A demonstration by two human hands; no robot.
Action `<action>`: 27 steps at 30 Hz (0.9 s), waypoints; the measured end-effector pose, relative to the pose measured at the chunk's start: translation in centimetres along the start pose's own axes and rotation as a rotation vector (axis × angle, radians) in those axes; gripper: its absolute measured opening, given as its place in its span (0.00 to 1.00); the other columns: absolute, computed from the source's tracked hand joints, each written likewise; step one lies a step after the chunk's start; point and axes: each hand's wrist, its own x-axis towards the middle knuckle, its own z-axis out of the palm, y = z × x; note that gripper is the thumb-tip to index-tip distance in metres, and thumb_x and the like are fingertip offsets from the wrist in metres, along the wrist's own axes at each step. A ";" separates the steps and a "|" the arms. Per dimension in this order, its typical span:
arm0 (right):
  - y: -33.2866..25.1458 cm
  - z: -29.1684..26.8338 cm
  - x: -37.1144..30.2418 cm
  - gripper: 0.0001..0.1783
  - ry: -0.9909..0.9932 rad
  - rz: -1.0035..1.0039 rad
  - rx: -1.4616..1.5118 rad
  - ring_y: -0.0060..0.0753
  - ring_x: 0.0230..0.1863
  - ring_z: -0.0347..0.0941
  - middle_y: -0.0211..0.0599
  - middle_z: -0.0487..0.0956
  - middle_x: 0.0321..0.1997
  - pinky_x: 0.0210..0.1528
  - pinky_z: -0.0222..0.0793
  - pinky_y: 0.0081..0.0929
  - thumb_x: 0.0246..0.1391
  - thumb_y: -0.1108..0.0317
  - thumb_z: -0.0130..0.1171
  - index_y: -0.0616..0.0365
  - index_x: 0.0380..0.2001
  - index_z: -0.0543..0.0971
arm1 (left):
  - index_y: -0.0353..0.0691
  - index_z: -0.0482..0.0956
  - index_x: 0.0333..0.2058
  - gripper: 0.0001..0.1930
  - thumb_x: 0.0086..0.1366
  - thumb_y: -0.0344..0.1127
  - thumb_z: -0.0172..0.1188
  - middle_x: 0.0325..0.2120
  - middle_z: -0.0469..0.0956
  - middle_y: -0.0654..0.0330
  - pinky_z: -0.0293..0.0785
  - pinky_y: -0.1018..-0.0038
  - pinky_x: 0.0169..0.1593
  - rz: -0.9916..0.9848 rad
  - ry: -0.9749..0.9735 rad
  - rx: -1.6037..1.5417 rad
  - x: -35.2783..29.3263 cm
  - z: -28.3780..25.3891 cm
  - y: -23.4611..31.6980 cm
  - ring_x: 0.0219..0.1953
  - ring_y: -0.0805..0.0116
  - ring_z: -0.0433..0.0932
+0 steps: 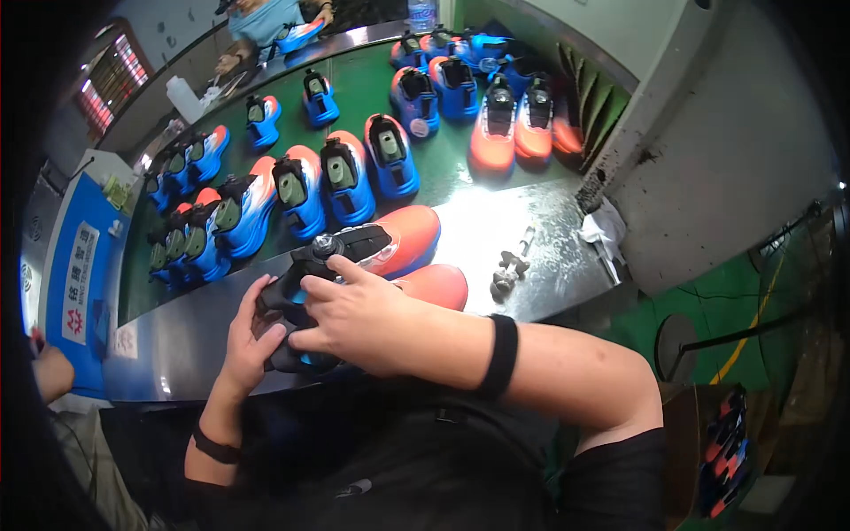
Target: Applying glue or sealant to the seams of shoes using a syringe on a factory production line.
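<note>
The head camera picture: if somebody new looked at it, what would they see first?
Probably the many orange-and-blue shoes standing on the green tabletop. Then, in front of the person, the left hand and right hand at the heel ends of two orange-toed shoes. Right of those toes, a bright white glare shines on the metal ledge.

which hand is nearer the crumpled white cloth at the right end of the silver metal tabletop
Right. The right hand, at the nearest orange-and-blue shoes, is left of the white cloth; the left hand is farther left.
</note>
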 end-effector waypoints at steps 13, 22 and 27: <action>8.0 1.3 -22.9 0.29 0.363 0.857 0.031 0.42 0.32 0.70 0.40 0.71 0.28 0.33 0.66 0.35 0.44 0.54 0.66 0.60 0.46 0.75 | 0.34 0.62 0.59 0.39 0.48 0.42 0.63 0.58 0.64 0.53 0.53 0.66 0.64 0.086 -0.101 0.598 9.3 1.3 4.8 0.62 0.62 0.63; 9.2 1.4 -21.1 0.41 0.189 0.822 0.112 0.41 0.29 0.72 0.37 0.72 0.26 0.28 0.69 0.36 0.28 0.40 0.70 0.57 0.44 0.75 | 0.42 0.70 0.52 0.29 0.50 0.22 0.65 0.40 0.80 0.55 0.69 0.75 0.51 -0.246 -0.131 0.789 9.6 3.2 5.0 0.46 0.70 0.77; 9.3 2.1 -20.3 0.31 0.143 0.827 0.066 0.41 0.30 0.73 0.37 0.73 0.25 0.28 0.70 0.37 0.29 0.44 0.71 0.55 0.29 0.71 | 0.41 0.61 0.60 0.41 0.43 0.24 0.64 0.46 0.73 0.58 0.63 0.75 0.56 -0.312 -0.101 0.698 6.7 1.4 5.1 0.49 0.71 0.71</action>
